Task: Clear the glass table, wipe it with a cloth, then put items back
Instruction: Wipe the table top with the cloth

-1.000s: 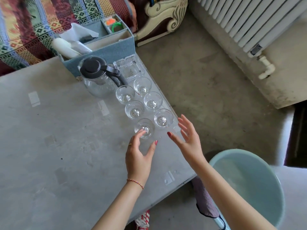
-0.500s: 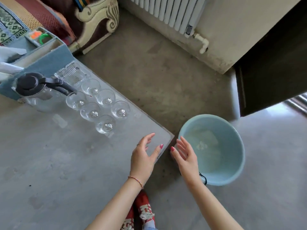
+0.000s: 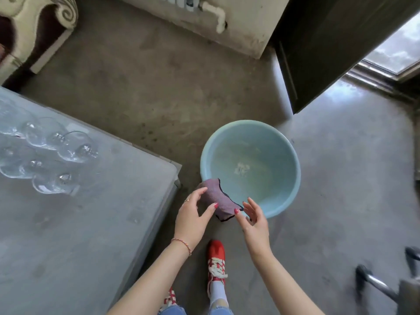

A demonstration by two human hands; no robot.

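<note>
Where the cloth (image 3: 217, 202) is draped over the near-left rim of the basin (image 3: 286, 153), it is approached by both hands: the left hand (image 3: 193, 214) and right hand (image 3: 253, 218) are held relaxed, fingers spread, grasping nothing. Glasses (image 3: 52, 155) are seen on the glass table (image 3: 79, 235), far left.

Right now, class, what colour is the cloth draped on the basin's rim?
Purple-pink with a dark edge, the cloth shows in the head view.

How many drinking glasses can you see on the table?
4 clearly, clustered at the glass table's left edge: far-row glass, glass nearest the basin, left-edge glass, nearest glass. More may be cut off.
</note>
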